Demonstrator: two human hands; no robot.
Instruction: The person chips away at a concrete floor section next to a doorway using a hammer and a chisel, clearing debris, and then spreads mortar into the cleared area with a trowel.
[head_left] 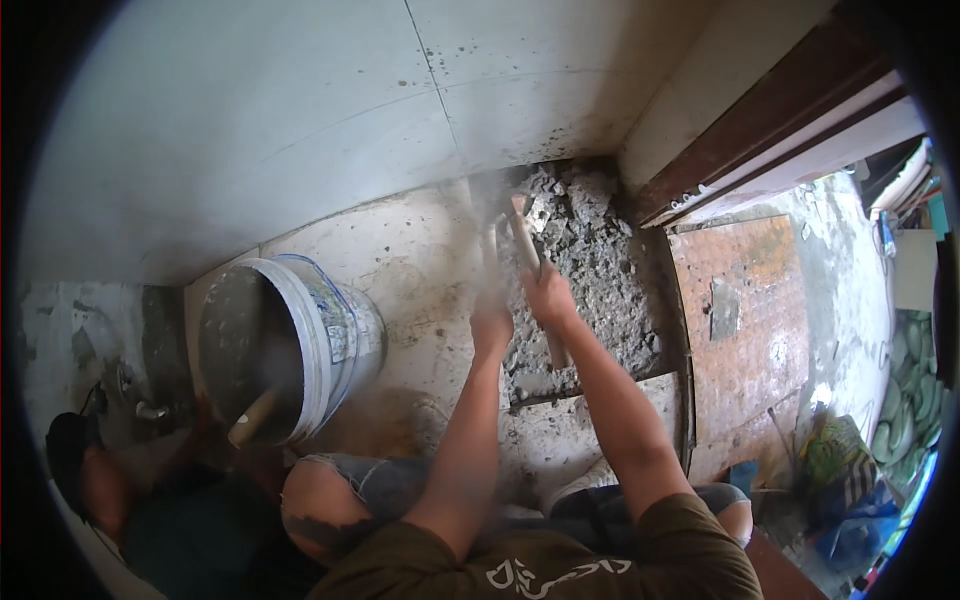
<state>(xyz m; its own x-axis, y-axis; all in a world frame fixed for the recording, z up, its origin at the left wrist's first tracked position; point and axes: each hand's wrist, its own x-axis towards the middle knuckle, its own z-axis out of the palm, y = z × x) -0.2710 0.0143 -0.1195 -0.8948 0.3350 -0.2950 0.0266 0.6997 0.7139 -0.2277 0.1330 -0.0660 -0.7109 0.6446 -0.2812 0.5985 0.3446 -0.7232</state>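
My right hand (548, 297) is closed around the pale wooden handle (523, 240) of a tool. The handle's lower end sticks out below my fist, and its far end reaches over the broken floor; the tool's head is not clear. Beside it, my left hand (491, 325) is closed on a pale, rod-like tool (490, 245), blurred by a hazy smear. Both hands are over the left part of a patch of grey rubble (610, 270), where the floor is broken into rough lumps.
Left stands a white bucket (340, 330) with a dark interior and a wooden handle (252, 418) at its rim. Another person (100, 480) is low at the left. A pale wall (300, 120) rises ahead. A stained board (745, 330) lies right, near stacked green sacks (908, 380).
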